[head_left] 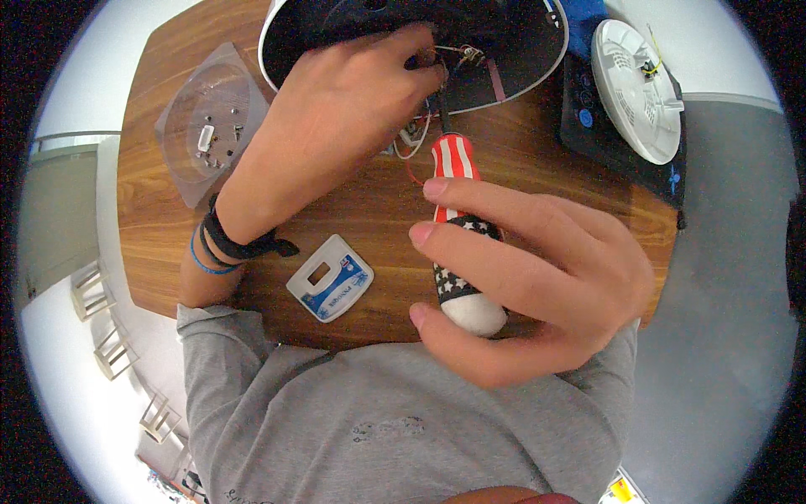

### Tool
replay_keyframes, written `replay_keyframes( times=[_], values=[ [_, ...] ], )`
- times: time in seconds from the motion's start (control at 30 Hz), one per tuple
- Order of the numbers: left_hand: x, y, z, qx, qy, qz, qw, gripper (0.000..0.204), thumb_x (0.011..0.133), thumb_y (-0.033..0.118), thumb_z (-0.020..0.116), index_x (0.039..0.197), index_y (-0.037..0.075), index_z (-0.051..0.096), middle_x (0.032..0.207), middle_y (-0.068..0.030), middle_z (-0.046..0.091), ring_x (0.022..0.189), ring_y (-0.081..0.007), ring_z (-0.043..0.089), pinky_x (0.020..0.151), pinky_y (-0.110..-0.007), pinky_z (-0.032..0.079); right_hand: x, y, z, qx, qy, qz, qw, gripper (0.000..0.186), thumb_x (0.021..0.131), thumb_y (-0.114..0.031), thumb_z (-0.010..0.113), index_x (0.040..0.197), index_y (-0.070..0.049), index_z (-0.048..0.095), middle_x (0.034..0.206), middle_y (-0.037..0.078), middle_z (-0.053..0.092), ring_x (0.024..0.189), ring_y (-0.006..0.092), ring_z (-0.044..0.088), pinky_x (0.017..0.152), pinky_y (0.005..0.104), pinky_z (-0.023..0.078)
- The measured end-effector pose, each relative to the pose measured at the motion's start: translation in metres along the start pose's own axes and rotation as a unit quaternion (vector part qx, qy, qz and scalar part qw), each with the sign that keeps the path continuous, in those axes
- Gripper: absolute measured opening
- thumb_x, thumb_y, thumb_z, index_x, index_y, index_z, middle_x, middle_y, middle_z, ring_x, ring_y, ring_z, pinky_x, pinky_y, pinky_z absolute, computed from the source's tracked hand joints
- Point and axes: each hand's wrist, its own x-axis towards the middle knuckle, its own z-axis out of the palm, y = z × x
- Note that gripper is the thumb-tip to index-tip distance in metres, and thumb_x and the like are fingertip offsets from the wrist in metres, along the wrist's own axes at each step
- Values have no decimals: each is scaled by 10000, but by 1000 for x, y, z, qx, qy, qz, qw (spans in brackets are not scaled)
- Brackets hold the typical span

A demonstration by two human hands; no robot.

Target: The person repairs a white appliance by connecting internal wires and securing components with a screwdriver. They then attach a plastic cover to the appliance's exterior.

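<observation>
A screwdriver point(456, 155) with a red-and-white striped, star-patterned handle and a white butt end points away from me. My right hand point(546, 269) curls its fingers around that handle. Its dark shaft runs up to the rim of a black, rounded shell point(353, 21) with a white edge. Over the shell's near rim reaches my left hand point(369, 84), fingers closed together beside the upper shaft. What the left fingertips pinch is hidden. Thin wires and a small metal part point(472, 55) show inside the shell, and more wires point(411, 139) lie just below its rim.
To the left, a translucent dish point(180, 126) holds several screws and a small white piece. A white-and-blue plastic plate point(332, 281) lies near my body. At the right, a white vented cover point(630, 92) with wires rests on a dark pouch point(579, 126). The wooden table point(537, 160) has curved edges.
</observation>
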Motion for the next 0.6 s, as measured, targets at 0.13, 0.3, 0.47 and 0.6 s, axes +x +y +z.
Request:
replay_keyframes(
  times=[0.13,0.3,0.47,0.6],
  values=[
    [-3,1,2,12,13,-2,1000,392,850,125,666,1235,108,736,1191,-92,678,1000,-365,719,831,-462,618,0,2,-3,-35,10,-13,999,312,716,-154,825,1007,-207,726,1140,173,721,930,368,759,536,302,587],
    [-1,2,5,7,43,26,999,256,850,77,660,1094,57,733,1150,-117,676,943,-342,731,779,-430,620,0,4,-2,-44,16,-20,999,317,720,-157,824,1017,-194,717,1139,181,715,911,357,756,529,309,588],
    [-4,-1,2,1,4,7,1000,398,842,121,672,1234,99,740,1229,-124,685,1043,-377,714,866,-464,613,2,6,-1,-30,3,-16,999,348,709,-160,830,1039,-214,729,1129,170,718,902,353,752,505,295,553],
    [-3,2,4,4,44,26,999,225,844,84,663,1054,51,737,1146,-120,686,943,-344,731,771,-428,619,4,1,-10,-31,-36,19,999,327,688,-169,842,995,-232,746,1118,158,724,902,341,751,480,269,486]
  ],
)
